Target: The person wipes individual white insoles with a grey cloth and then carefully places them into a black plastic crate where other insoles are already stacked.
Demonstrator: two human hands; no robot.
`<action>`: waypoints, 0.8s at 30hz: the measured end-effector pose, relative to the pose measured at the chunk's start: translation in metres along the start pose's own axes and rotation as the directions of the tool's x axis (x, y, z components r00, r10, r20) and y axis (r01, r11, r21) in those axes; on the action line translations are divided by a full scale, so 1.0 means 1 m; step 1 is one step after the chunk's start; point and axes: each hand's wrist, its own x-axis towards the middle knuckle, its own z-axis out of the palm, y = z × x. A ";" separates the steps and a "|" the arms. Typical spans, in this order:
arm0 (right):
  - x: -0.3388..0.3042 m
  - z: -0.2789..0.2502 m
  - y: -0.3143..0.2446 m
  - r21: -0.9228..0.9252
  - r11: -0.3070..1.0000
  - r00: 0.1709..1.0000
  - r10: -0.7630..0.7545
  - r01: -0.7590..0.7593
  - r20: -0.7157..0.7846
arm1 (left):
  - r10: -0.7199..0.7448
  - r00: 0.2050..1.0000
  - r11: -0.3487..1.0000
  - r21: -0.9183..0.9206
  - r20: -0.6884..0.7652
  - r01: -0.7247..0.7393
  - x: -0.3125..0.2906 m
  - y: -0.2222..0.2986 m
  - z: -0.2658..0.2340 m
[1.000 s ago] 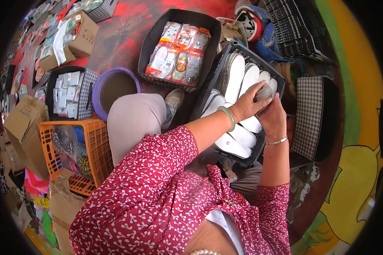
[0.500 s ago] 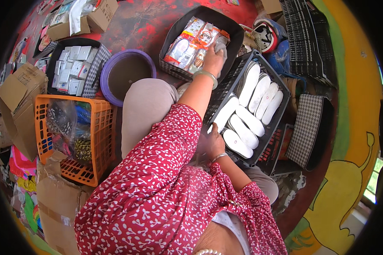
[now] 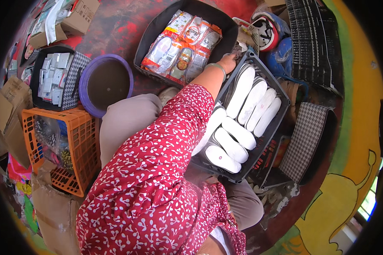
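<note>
My left hand [image 3: 228, 63] is stretched far forward, with a bangle on its wrist. It is closed on a crumpled grey cloth [image 3: 239, 52] at the far left corner of a dark plastic crate [image 3: 287, 95]. Rows of white shoe insoles [image 3: 243, 91] fill this crate. To the left of the hand stands a black fabric box [image 3: 142, 53], holding several clear and orange packets [image 3: 184, 46]. My right hand is largely covered by my red patterned sleeve, close to my body; its fingers do not show.
At the left are a purple basin [image 3: 86, 91] of murky water, an orange basket [image 3: 78, 140] of bagged items, and a box [image 3: 74, 78] of small white cartons. Cardboard boxes [image 3: 55, 212] lie beyond. On the right, a houndstooth-patterned box [image 3: 300, 140] stands near a painted wall [image 3: 336, 204].
My left hand has moved with the cloth from above the packets to the crate's corner. My right hand has left the crate's near left side. The view has shifted slightly.
</note>
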 end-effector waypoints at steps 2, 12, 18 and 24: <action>0.011 -0.012 -0.005 0.000 1.000 1.000 0.012 -0.012 0.010 | 0.002 0.994 0.987 0.160 0.110 -0.020 -0.009 -0.011 -0.008; 0.029 -0.020 0.002 -0.128 0.991 0.998 -0.053 0.050 -0.018 | -0.191 0.925 0.894 0.448 0.328 0.025 -0.054 0.015 -0.041; 0.044 -0.030 0.013 -0.426 0.892 0.974 -0.207 0.149 -0.091 | -0.039 0.958 0.923 0.377 0.284 -0.074 -0.114 -0.029 -0.036; 0.041 -0.013 -0.002 -0.426 0.901 0.982 -0.151 0.088 -0.116 | 0.094 0.983 0.971 0.203 0.155 -0.125 -0.157 -0.019 -0.029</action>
